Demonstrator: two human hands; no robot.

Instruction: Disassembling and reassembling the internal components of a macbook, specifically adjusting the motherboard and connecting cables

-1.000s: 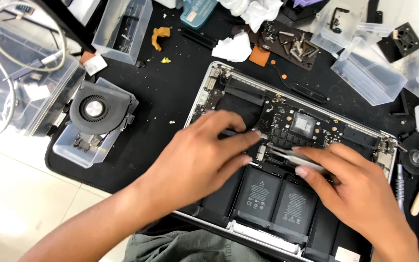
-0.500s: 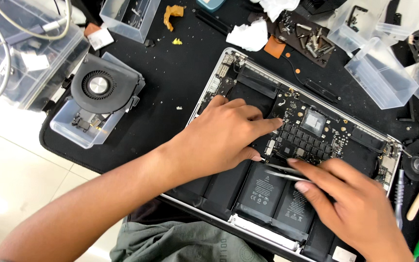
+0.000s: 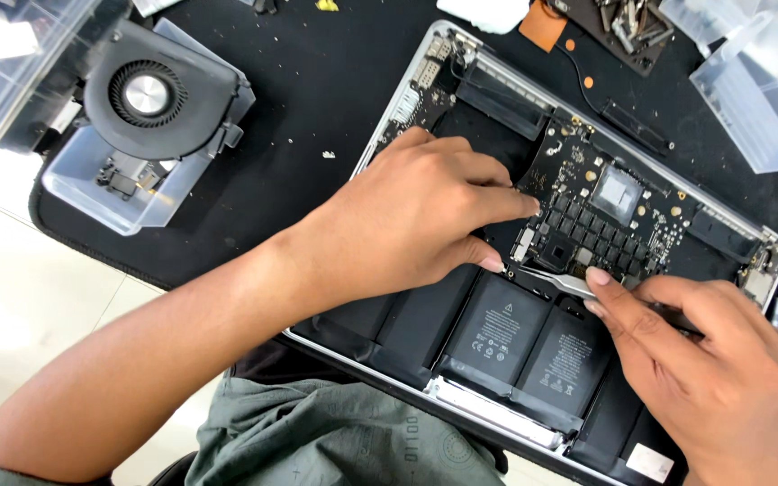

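2 hands work inside the opened laptop [image 3: 488, 409] at frame centre: the left hand [image 3: 407, 220] presses fingertips on the logic board [image 3: 601, 220]; the right hand [image 3: 704, 369] pinches metal tweezers [image 3: 560, 281] beside it.

Opened laptop [image 3: 497, 90] on black mat [image 3: 299, 117], logic board [image 3: 601, 216] and battery cells [image 3: 533, 346] exposed. Left hand [image 3: 416, 220] pressing at board edge; right hand [image 3: 704, 360] gripping tweezers [image 3: 565, 282], tips beside left fingertip. Fan [image 3: 150, 99] in clear tray [image 3: 92, 193], well apart.
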